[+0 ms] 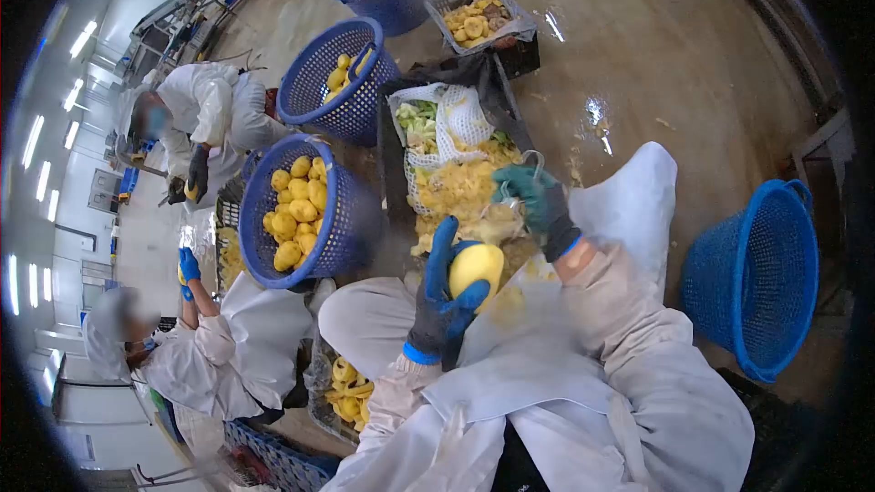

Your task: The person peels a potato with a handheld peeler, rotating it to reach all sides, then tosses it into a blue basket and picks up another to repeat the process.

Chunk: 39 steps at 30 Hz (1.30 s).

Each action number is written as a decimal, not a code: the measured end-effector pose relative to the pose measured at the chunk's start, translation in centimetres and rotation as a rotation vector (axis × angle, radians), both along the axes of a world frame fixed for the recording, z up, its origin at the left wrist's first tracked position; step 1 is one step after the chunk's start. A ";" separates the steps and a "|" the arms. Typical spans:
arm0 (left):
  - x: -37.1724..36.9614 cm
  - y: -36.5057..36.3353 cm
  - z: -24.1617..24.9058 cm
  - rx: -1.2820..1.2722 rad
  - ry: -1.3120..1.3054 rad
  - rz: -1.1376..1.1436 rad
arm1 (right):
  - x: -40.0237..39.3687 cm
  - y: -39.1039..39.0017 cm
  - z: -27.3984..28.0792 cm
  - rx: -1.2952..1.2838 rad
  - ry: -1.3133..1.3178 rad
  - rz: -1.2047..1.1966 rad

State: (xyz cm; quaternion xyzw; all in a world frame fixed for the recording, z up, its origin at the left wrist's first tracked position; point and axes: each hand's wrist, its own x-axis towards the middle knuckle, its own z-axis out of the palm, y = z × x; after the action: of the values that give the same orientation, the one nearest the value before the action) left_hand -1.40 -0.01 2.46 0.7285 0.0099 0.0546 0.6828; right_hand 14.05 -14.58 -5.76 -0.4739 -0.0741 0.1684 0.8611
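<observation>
My left hand [437, 301], in a blue and dark glove, is closed around a smooth yellow peeled fruit [477, 270], mango-like in shape, held over my lap. To its upper right, my right hand [538, 199] wears a green glove with its fingers curled. A thin pale loop shows at that hand, but the thing it holds is blurred and partly hidden. Just beyond both hands stands a black crate [394, 178] with yellow shreds [460, 191], green leafy scraps [417, 126] and white foam netting [460, 118] in it.
Left of the crate, a blue basket [351, 219] holds several yellow fruits; two more baskets [305, 82] [410, 0] stand behind. Another blue basket [747, 282] is at right. Two people [214, 346] [210, 105] work at left. The floor [638, 55] looks wet.
</observation>
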 end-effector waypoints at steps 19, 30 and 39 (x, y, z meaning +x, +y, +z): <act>0.5 -1.5 -2.8 -0.840 0.053 0.062 | -4.5 0.4 3.6 -0.201 -0.337 0.047; 2.2 -1.7 -2.9 -1.360 0.516 0.194 | -4.0 0.6 1.6 -0.397 -0.635 -0.042; 2.2 -0.9 -3.7 -1.246 0.422 0.265 | -0.4 0.1 -3.4 -0.020 -0.084 -0.067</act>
State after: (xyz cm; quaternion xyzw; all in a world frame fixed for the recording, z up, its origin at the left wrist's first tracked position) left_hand 0.76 -0.95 -1.26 0.1858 0.2623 -0.0214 0.9467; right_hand 13.64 -14.47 -9.11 -0.4913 -0.0927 0.1202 0.8576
